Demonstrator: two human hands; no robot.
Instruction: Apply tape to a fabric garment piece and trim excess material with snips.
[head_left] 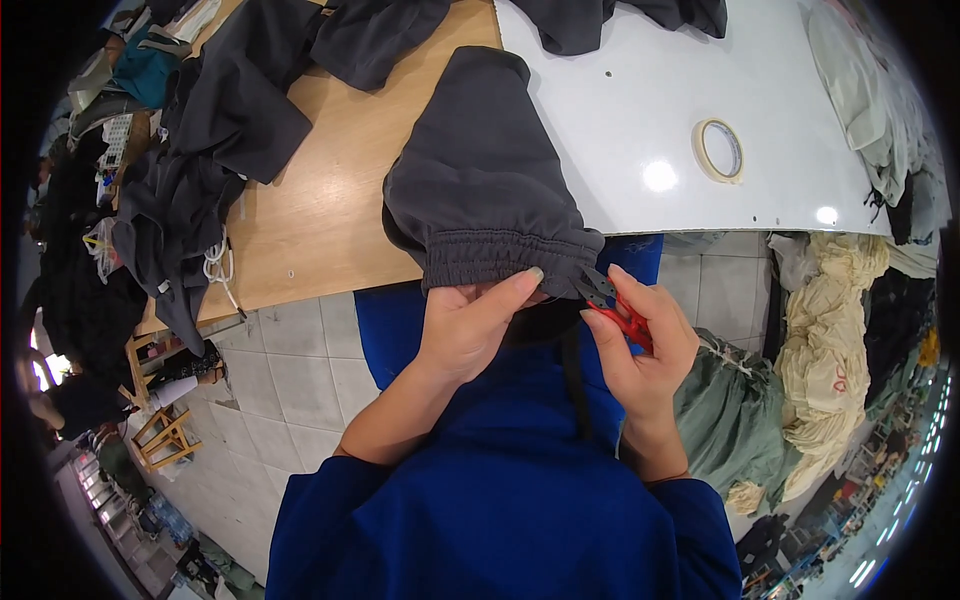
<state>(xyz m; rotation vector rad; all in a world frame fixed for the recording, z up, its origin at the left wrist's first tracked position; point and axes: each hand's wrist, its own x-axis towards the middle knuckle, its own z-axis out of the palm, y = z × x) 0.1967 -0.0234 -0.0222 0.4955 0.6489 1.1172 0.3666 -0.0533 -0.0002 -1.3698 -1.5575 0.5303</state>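
Observation:
Dark grey trousers or shorts with a gathered elastic waistband lie across the table's near edge, the band toward me. My left hand grips that band from below, thumb on top and fingers hidden under the cloth. In my right hand is a pair of small thread snips with red handles and dark blades. The blade tips meet the right end of the waistband; whether thread lies between them is too small to tell.
More dark grey garments are heaped on the wooden table at the left. A tape roll lies on the white tabletop. Right of me stand a green sack and a cream cloth bundle. A wooden stool is on the left floor.

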